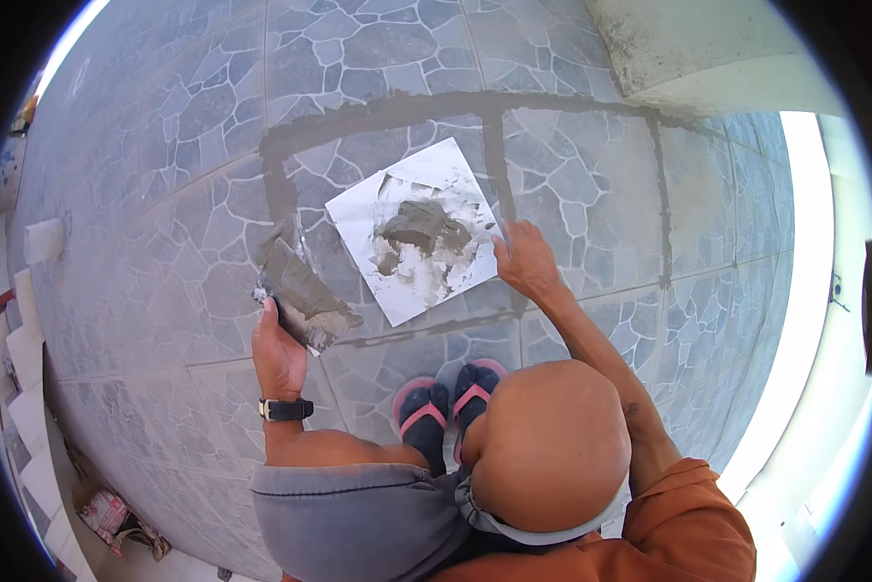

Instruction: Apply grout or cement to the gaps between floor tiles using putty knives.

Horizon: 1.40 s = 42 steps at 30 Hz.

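Observation:
On the left, my left hand [279, 354] is closed on the lower edge of a flat, dark, shiny piece smeared with grey mortar [300, 281]; its exact kind is hard to make out. A white square board [397, 306] lies tilted in front of my feet, with a mound of wet grey mortar [421, 225] and smears across its middle. My right hand [525, 257] is closed at the board's right edge, fingers pinching there. Whether a thin tool is also in those fingers is hidden.
Grey stone-patterned floor tiles [572, 179] spread all around, with dark mortar strips [387, 112] along several joints. My feet in pink-edged sandals [421, 403] stand just below the board. A pale block [717, 58] rises at the upper right; steps [33, 427] run along the left.

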Tool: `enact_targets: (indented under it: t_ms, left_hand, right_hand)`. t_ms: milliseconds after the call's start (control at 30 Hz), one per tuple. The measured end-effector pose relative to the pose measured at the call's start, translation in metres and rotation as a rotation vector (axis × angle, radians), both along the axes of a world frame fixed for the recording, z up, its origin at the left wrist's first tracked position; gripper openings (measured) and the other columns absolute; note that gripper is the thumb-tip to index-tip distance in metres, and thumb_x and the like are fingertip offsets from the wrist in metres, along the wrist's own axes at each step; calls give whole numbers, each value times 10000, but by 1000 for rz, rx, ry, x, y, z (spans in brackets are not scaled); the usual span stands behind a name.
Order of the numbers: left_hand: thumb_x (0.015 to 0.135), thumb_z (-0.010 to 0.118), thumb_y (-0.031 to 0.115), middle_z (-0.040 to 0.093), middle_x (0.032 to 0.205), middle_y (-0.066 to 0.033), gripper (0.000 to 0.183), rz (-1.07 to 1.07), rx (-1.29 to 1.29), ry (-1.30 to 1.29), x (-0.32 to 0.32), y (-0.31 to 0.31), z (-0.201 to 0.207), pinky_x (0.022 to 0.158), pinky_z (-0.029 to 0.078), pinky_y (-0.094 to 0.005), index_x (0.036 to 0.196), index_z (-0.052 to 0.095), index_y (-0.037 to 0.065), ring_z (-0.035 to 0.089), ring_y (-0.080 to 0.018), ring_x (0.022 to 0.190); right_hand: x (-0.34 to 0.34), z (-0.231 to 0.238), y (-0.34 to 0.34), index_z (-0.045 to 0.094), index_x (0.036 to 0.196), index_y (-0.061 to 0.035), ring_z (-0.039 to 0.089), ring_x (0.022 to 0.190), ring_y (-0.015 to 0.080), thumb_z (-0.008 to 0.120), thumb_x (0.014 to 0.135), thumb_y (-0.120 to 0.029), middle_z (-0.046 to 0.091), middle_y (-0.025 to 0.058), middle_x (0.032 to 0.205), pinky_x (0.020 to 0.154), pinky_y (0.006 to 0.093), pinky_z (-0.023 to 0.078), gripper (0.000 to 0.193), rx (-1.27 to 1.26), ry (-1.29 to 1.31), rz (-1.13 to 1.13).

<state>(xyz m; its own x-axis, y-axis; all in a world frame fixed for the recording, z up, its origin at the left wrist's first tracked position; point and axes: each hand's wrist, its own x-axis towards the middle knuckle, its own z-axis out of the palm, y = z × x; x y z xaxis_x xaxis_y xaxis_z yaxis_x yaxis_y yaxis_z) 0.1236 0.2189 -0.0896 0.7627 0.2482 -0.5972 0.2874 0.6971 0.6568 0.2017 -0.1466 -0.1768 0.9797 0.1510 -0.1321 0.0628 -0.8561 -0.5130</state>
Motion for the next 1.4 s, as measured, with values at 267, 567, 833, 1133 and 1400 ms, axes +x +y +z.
enact_targets:
  t_ms: [267, 567, 833, 1133, 1400]
  left_hand:
    - [996, 525, 307, 463, 1417, -100, 515, 84, 194, -73, -25, 72, 66, 1104, 306, -415, 1390, 413, -5, 439, -241, 1288]
    - [1007, 509, 287, 519, 1374, -66, 451, 106, 402, -83, -45, 171, 167, 1082, 341, -407, 1370, 452, 25, 484, -225, 1252]
    - [1005, 510, 278, 525, 1359, -74, 431, 93, 364, 13, -52, 221, 116, 1079, 342, -398, 1344, 473, 13, 491, -222, 1239]
    - [993, 541, 265, 578, 1284, -75, 378, 12, 152, -28, -49, 266, -15, 1072, 356, -386, 1263, 546, 0, 513, -193, 1212]
    - [1012, 497, 249, 578, 1288, -100, 361, -97, -112, -155, -14, 314, -37, 1058, 389, -407, 1261, 536, -10, 529, -219, 1215]
  right_hand:
    - [27, 3, 26, 623, 990, 39, 602, 948, 417, 537, 906, -268, 591, 259, 1047, 830, 474, 503, 329, -151, 229, 19]
    - [48, 8, 53, 615, 1099, 20, 586, 1086, 387, 444, 975, -307, 599, 238, 1111, 908, 482, 490, 389, -259, 424, -126]
    - [48, -7, 56, 601, 960, 33, 624, 936, 451, 465, 953, -331, 629, 287, 1015, 816, 512, 497, 389, -271, 237, -132]
    - [50, 29, 98, 607, 1096, 37, 631, 894, 422, 513, 944, -216, 645, 256, 984, 806, 458, 500, 310, -242, 166, 64]
    - [131, 37, 355, 621, 1082, 13, 600, 855, 359, 569, 915, -80, 589, 174, 939, 779, 430, 493, 198, -137, -126, 779]
